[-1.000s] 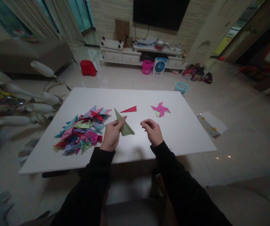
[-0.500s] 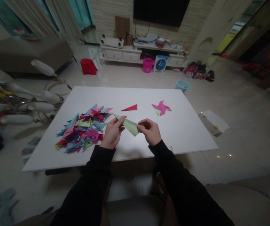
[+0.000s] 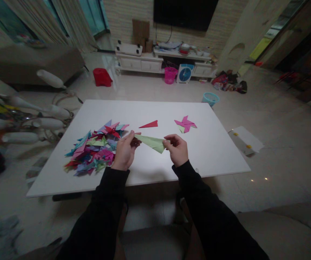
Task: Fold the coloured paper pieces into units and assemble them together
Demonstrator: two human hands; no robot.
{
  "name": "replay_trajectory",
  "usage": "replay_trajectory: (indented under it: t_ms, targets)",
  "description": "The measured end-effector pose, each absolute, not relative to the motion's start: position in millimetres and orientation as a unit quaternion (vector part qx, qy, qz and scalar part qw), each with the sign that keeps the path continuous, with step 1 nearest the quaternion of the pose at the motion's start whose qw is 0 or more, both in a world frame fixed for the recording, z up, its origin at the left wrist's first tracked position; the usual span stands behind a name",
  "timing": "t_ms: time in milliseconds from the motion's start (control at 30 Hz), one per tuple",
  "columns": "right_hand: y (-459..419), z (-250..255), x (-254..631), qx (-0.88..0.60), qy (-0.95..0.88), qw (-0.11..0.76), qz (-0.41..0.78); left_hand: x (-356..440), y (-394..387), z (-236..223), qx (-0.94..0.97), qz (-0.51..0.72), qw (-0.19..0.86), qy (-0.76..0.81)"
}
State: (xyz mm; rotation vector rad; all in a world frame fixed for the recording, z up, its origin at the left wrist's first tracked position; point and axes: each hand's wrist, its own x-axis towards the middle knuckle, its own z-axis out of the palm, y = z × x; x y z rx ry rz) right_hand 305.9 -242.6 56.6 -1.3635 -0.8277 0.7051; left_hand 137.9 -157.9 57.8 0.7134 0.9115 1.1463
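Note:
A pale green folded paper, long and pointed like a paper plane (image 3: 152, 142), is stretched between my two hands above the white table (image 3: 155, 169). My left hand (image 3: 124, 151) pinches its narrow end at the left. At the wide right end, my right hand (image 3: 177, 148) grips it between thumb and fingers. Just beyond lies a red folded paper plane (image 3: 149, 124). A pink and green paper pinwheel (image 3: 185, 124) rests flat farther right. Beside my left hand is a heap of colourful folded papers (image 3: 95, 150), partly hidden by that hand.
White lamp arms (image 3: 47, 124) stand close to the table's left side. A blue basket (image 3: 211, 98) sits past the far right corner. On the floor behind are a red stool (image 3: 102, 77), a pink bin (image 3: 170, 74) and a blue and white fan (image 3: 185, 73).
My left hand has moved slightly left along the green paper to its tip. My right hand has shifted a little right, and the paper is now more level and outstretched.

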Motion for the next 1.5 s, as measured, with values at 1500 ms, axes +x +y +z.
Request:
replay_trajectory:
  t_ms: [1500]
  targets:
    - [-246, 61, 312, -0.594, -0.328, 0.664, 0.314, 134, -165, 54, 0.394, 0.421, 0.712, 0.401]
